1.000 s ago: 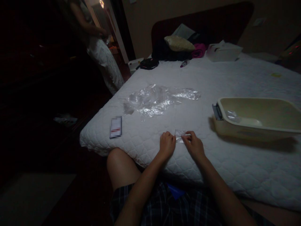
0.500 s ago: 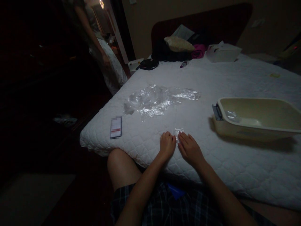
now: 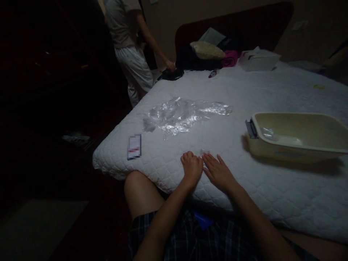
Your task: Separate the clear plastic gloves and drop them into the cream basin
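On the quilted white bed, a small crinkled piece of clear plastic [image 3: 204, 152] shows just beyond my fingertips, mostly covered by my hands. My left hand [image 3: 191, 167] is closed, fingers curled, and appears to pinch the plastic's left edge. My right hand [image 3: 218, 170] lies flat over the plastic with its fingers stretched out and the thumb side touching my left hand. Farther away spreads a large crumpled clear plastic sheet [image 3: 185, 114].
A cream plastic bin [image 3: 288, 154] with a grey latch stands at right, clear plastic inside. A phone-like blurred object [image 3: 134, 147] lies left. Behind are a white box [image 3: 258, 61], a pillow [image 3: 208, 50] and a dark bag [image 3: 172, 74]. Another person [image 3: 133, 54] stands by the bed's far-left side.
My right hand has slid slightly left over the small plastic, covering more of it. My left hand shifted slightly left. The other person stepped right and now reaches to the dark bag.
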The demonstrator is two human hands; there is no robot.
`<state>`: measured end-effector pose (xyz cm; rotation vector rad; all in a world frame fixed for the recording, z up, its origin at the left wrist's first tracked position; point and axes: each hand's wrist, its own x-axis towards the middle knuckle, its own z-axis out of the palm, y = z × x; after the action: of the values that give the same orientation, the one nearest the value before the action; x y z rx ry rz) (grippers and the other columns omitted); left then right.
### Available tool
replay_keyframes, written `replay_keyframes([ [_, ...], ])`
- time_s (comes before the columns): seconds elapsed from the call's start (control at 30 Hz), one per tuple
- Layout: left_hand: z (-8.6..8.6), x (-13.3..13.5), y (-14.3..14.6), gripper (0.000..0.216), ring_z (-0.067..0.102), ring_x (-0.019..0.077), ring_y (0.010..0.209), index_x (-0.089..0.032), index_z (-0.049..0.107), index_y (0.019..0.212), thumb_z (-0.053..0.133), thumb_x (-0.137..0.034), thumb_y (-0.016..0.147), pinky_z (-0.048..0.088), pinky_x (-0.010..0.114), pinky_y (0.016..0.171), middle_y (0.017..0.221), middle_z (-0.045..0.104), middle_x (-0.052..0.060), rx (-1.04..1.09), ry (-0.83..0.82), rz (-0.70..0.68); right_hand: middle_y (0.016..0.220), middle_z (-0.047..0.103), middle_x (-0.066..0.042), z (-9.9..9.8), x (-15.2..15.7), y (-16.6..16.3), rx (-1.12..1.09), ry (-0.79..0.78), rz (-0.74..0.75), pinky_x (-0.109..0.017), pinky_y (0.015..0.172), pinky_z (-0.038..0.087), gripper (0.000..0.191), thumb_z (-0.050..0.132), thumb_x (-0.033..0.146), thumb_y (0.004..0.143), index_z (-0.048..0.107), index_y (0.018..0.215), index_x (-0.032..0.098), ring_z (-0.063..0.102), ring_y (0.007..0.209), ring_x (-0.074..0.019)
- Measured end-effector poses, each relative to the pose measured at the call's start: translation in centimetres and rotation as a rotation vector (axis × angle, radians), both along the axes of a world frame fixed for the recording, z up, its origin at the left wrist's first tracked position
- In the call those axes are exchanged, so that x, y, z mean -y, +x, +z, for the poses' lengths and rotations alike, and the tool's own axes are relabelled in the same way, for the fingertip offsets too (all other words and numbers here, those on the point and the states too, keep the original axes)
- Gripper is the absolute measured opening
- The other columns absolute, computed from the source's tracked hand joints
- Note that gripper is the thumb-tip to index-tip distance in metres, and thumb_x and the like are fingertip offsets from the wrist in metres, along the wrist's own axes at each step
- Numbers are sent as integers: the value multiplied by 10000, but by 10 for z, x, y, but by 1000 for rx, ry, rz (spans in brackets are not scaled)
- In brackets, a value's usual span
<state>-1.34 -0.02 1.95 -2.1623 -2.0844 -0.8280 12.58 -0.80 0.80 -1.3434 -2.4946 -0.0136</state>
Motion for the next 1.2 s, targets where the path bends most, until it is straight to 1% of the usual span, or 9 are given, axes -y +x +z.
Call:
replay_keyframes([
  [0.2, 0, 3, -5, 155, 462, 251, 957, -124, 586, 826, 491, -247, 830, 404, 442, 841, 951, 537, 114, 121, 92, 2, 1407, 376, -93, 1, 1, 1, -4, -13, -3, -484, 1085, 178, 505, 318, 363, 907, 338, 1373, 170, 302, 1318, -221],
  [0.27, -1, 5, -10, 141, 447, 252, 1070, -126, 566, 914, 492, -176, 805, 402, 440, 903, 1095, 521, 128, 192, 172, -112, 1412, 369, -91, 2, 1, 1, -18, -13, -2, -482, 1086, 181, 514, 323, 372, 907, 323, 1380, 169, 289, 1324, -216],
  [0.33, -5, 6, -15, 255, 402, 243, 1181, -138, 539, 1017, 479, -106, 771, 386, 430, 963, 1218, 489, 122, 196, 223, -326, 1411, 371, -95, 2, 1, 2, -37, -9, 2, -482, 1086, 186, 527, 334, 371, 904, 302, 1388, 164, 287, 1325, -213],
  [0.4, -10, 7, -19, 340, 417, 229, 1194, -148, 521, 1077, 472, -77, 749, 390, 421, 980, 1221, 512, 113, 164, 218, -491, 1408, 377, -103, 2, 1, 3, -62, -5, 1, -478, 1085, 197, 540, 350, 362, 899, 281, 1395, 161, 294, 1322, -211],
  [0.43, -12, 7, -21, 344, 448, 225, 1168, -150, 524, 1078, 475, -78, 744, 403, 418, 973, 1189, 540, 112, 158, 202, -523, 1407, 378, -109, 2, 1, 3, -79, -1, -1, -474, 1083, 208, 551, 360, 361, 896, 267, 1400, 159, 303, 1319, -210],
  [0.6, -19, 6, -21, 265, 532, 221, 1066, -152, 556, 1002, 487, -108, 750, 446, 425, 930, 1089, 600, 108, 196, 152, -482, 1429, 328, -152, 4, 3, 6, -239, 80, -25, -439, 1047, 308, 648, 445, 344, 863, 191, 1418, 124, 298, 1321, -216],
  [0.73, -17, 6, -21, 269, 539, 217, 1059, -140, 558, 1001, 479, -101, 748, 449, 416, 930, 1078, 606, 115, 184, 167, -488, 1375, 419, -142, 5, 4, 8, -298, 148, 27, -431, 1018, 351, 524, 445, 249, 859, 335, 1359, 138, 332, 1304, -219],
  [0.87, -18, 5, -21, 313, 538, 218, 1066, -138, 551, 1038, 478, -96, 737, 445, 417, 934, 1090, 607, 117, 205, 161, -477, 1186, 605, -106, 5, 3, 6, -266, 67, -20, -430, 968, 394, 360, 401, 228, 877, 521, 1212, 172, 524, 1143, -210],
  [1.2, -17, 6, -20, 363, 521, 201, 1095, -156, 543, 1090, 483, -88, 739, 421, 411, 962, 1119, 601, 103, 255, 104, -461, 1129, 639, -75, 2, -1, 6, -394, -22, -75, -416, 941, 413, 322, 381, 242, 885, 586, 1131, 206, 565, 1072, -207],
])
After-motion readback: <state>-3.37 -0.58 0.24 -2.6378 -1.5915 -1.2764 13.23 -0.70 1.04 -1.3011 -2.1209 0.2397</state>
